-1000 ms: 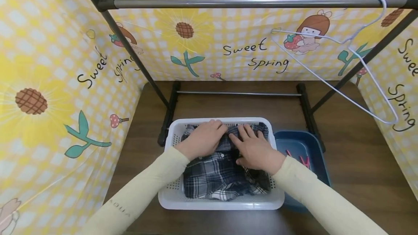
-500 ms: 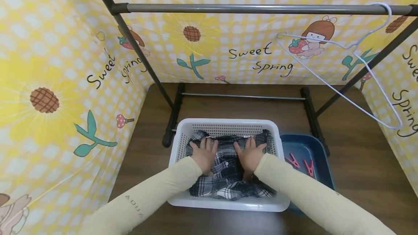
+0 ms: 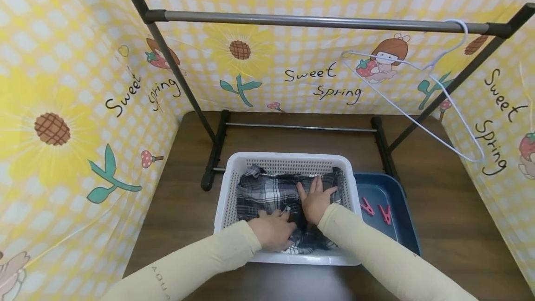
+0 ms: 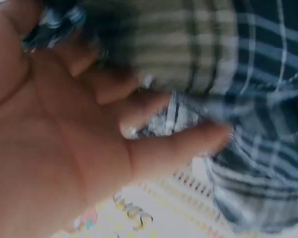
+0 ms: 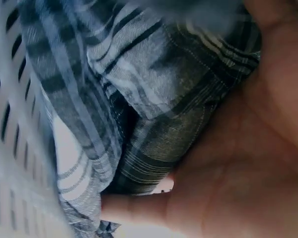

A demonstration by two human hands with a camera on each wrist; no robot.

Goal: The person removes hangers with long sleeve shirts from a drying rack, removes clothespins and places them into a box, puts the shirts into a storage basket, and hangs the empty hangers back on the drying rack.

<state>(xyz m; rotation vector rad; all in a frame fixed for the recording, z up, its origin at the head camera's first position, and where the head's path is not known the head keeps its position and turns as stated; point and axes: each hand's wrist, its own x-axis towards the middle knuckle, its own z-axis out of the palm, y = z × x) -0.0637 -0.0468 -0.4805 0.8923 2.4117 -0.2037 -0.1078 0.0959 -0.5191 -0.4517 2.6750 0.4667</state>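
Observation:
A dark plaid button-up shirt [image 3: 267,190], grey, black and white, lies bunched in a white perforated basket [image 3: 288,155]. My left hand [image 3: 273,230] rests on the shirt's near part, fingers loosely extended. In the left wrist view, the left hand [image 4: 74,134] shows its palm, with the fingers against blurred plaid cloth. On the right half of the shirt, my right hand [image 3: 316,203] lies with its fingers spread. The right wrist view shows folds of the shirt [image 5: 144,84] beside the right hand [image 5: 223,158], close to the basket's slotted wall [image 5: 15,144].
Right of the basket stands a blue tray [image 3: 378,181] with a pink clothespin [image 3: 368,206] and another pink clothespin [image 3: 385,214]. A white hanger [image 3: 430,67] hangs on the right of the rack's bar [image 3: 267,19]. Sunflower-patterned cloth surrounds the brown table [image 3: 188,217].
Both hands have come back from the far side of the basket. In the last half second the left slid nearer to me while the right stayed spread on the shirt. The view shifted slightly.

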